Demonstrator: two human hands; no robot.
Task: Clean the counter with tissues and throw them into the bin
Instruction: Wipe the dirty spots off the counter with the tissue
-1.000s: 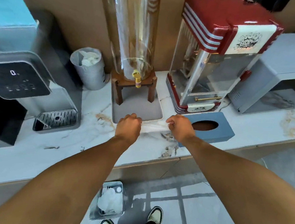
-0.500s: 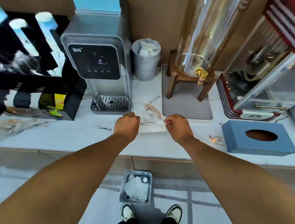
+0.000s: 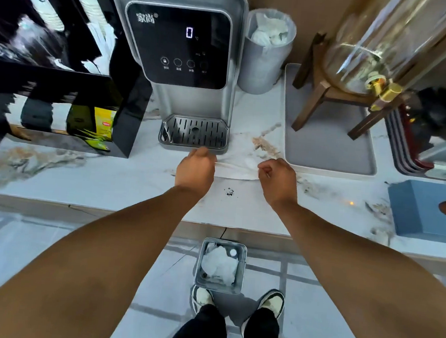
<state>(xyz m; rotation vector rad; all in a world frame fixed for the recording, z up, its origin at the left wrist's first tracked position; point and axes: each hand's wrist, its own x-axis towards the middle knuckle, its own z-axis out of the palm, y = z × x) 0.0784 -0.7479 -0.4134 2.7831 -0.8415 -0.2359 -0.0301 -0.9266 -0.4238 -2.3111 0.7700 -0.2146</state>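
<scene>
A white tissue (image 3: 236, 168) is stretched flat over the marble counter (image 3: 109, 181) between my two hands. My left hand (image 3: 195, 168) pinches its left edge, just in front of the water dispenser's drip tray. My right hand (image 3: 277, 179) pinches its right edge, beside the grey tray. A brown stain (image 3: 265, 145) lies just beyond the tissue and a small dark speck (image 3: 230, 192) just in front of it. On the floor below the counter edge stands a square metal bin (image 3: 219, 266) with crumpled tissues inside, right by my shoes.
A grey water dispenser (image 3: 182, 59) stands behind my left hand. Next to it is a grey cup bin (image 3: 265, 52) full of tissues. A grey tray (image 3: 325, 139) carries a glass drink dispenser (image 3: 364, 54) on a wooden stand. A blue tissue box (image 3: 426, 211) sits far right, a black organiser (image 3: 61, 102) far left.
My view and both hands have shifted left along the counter with the tissue stretched between them, from in front of the blue tissue box to in front of the water dispenser.
</scene>
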